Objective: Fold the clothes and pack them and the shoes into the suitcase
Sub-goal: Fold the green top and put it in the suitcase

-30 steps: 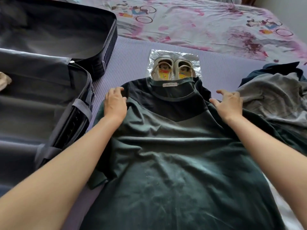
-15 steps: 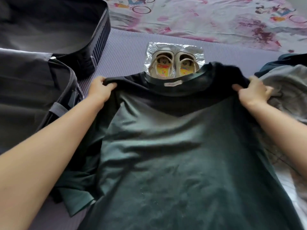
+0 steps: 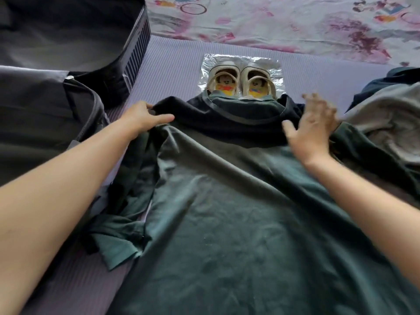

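Note:
A dark green T-shirt (image 3: 227, 212) with a navy yoke lies spread on the purple mat, collar away from me. My left hand (image 3: 145, 118) pinches its left shoulder between thumb and fingers. My right hand (image 3: 311, 128) hovers blurred over the right shoulder with its fingers spread, holding nothing. A pair of small white shoes (image 3: 241, 81) with cartoon insoles sits on a clear plastic sheet just beyond the collar, heels partly covered by the shirt. The open dark suitcase (image 3: 75, 94) lies at the left.
A grey garment (image 3: 386, 123) on top of a dark one is heaped at the right. The purple mat (image 3: 172, 71) lies on a bedsheet (image 3: 284, 21) with pink cartoon print. The shirt's left sleeve (image 3: 118, 242) is crumpled beside the suitcase.
Both hands had lifted the shirt by its shoulders; now the shirt lies lower on the mat. My right hand has let go and opened, while the left still holds the shoulder.

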The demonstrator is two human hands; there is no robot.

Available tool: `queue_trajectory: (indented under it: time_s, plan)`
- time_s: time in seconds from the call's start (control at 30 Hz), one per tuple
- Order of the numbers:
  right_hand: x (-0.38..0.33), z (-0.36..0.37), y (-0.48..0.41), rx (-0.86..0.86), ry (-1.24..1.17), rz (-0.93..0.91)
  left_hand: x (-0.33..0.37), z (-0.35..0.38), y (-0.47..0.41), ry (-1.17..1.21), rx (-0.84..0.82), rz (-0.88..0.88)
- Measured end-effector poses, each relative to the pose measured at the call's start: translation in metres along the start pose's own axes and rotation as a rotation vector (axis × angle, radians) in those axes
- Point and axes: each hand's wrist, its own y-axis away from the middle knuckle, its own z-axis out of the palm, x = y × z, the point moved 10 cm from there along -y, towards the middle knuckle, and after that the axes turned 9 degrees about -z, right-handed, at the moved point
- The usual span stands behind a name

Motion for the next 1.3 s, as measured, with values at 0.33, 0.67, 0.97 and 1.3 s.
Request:
queue_trajectory:
  time_s: [0.33,0.67,0.97,1.3]
  plan:
    - [-0.192,0.087,0.141,-0.55,-0.152,-0.606,0.002,-0.017,0.015,0.119,0.016,0.056]
    - [-0.185,0.03,0.08,-0.111,-0.419,-0.588,-0.01,-0.007,0.005,0.201,-0.006,0.001]
    - [-0.101,0.0,-0.008,0.051,-0.416,-0.21,0.009,-0.019,-0.01,0.275,0.014,0.049]
    - [-0.281,0.02,0.192,-0.362,-0.651,-0.494,0.003,-0.029,0.023,0.051,-0.002,0.118]
